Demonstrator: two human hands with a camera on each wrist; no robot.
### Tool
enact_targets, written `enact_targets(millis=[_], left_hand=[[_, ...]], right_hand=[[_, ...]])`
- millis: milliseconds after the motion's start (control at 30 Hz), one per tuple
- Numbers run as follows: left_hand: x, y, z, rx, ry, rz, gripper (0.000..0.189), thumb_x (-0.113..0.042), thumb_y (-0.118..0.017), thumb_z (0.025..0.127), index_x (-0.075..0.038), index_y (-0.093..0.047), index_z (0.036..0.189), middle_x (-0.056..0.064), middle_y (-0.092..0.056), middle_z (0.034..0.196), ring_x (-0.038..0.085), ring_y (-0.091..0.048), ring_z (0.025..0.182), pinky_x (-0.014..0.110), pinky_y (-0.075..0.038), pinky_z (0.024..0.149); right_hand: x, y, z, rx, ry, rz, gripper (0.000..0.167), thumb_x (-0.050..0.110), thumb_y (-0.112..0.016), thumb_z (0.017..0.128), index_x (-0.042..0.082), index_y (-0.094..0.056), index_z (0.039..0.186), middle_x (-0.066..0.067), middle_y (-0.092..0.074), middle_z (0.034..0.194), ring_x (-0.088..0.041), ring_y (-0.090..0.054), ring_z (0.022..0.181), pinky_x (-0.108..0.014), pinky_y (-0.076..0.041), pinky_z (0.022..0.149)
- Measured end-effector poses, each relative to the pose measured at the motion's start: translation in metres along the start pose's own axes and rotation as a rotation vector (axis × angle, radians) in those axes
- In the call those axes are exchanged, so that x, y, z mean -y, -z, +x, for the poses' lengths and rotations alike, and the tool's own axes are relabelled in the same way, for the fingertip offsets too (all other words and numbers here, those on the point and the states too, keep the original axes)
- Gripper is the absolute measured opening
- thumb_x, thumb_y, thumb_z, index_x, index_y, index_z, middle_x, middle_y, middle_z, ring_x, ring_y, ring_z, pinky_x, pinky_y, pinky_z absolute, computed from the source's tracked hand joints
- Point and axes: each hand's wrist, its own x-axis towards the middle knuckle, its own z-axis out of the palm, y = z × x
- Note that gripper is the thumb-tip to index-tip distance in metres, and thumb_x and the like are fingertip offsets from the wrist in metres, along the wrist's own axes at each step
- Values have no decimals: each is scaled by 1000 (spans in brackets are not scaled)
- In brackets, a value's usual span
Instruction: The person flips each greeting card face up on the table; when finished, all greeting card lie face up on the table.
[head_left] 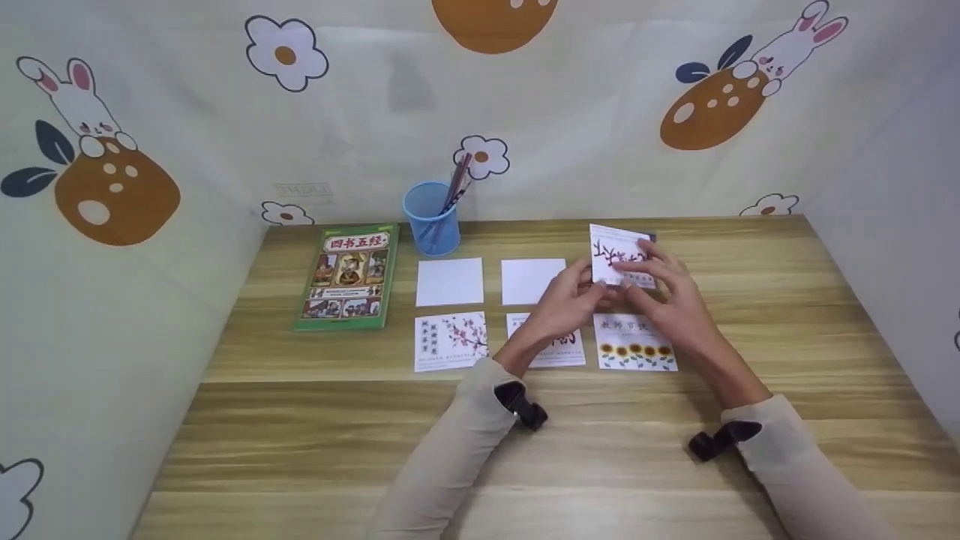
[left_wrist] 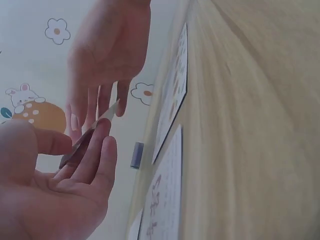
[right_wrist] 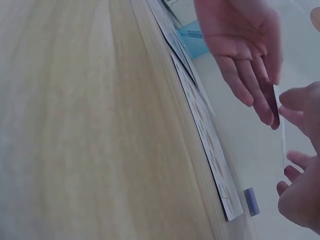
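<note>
- In the head view, the left hand (head_left: 566, 300) pinches a printed card (head_left: 606, 244) at its near left corner. The card is held tilted above the table (head_left: 600, 450), at the right of the blank cards (head_left: 449, 282).
- In the same view, the right hand (head_left: 669, 289) has its fingers stretched and apart, touching the card's face.
- In the near row lie, from left, a blossom card (head_left: 450, 341), a red-lettered card (head_left: 566, 354), partly hidden, and a sunflower card (head_left: 636, 349).
- In the left wrist view, the printed card is between left thumb and fingers.
- In the right wrist view, this card appears almost edge-on, between both hands.
</note>
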Motion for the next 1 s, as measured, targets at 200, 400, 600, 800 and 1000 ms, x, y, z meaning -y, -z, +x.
enact_targets(millis=[200,400,600,800,1000], left_hand=[[2,5,0,-37,20,-43,51,-3,-47,108,-7,-48,160,18,-78,123,36,-81,96,44,-67,88],[2,7,0,-62,-13,-60,52,-20,-60,110,-10,-49,159,20,-79,122,39,-79,103,43,-65,86],[4,7,1,17,-107,-93,66,-1,-77,95,-6,-48,155,15,-65,151,26,-73,124,35,-61,105],[5,8,2,-36,-119,-162,61,12,-61,98,-6,-49,156,17,-67,147,25,-77,105,43,-67,91],[6,7,2,-158,-108,-107,53,6,-58,105,-8,-51,156,17,-77,124,35,-75,96,48,-66,88]], right_hand=[[-4,4,3,-99,-28,31,40,21,-74,104,16,-68,144,-7,-47,169,-36,-41,156,-60,-38,123],[-2,8,3,-159,-129,-19,63,40,-79,100,16,-59,155,-12,-66,140,-23,-63,116,-28,-53,94],[-1,11,2,-194,-256,11,90,54,-81,94,11,-43,164,1,-74,88,-10,-73,76,-20,-58,62],[-1,10,4,-201,-272,26,100,55,-83,92,20,-32,170,-11,-78,110,-10,-77,87,-23,-62,71],[-2,11,3,-303,-134,128,68,32,-86,95,15,-56,154,-9,-68,140,-8,-73,104,-16,-59,86]])
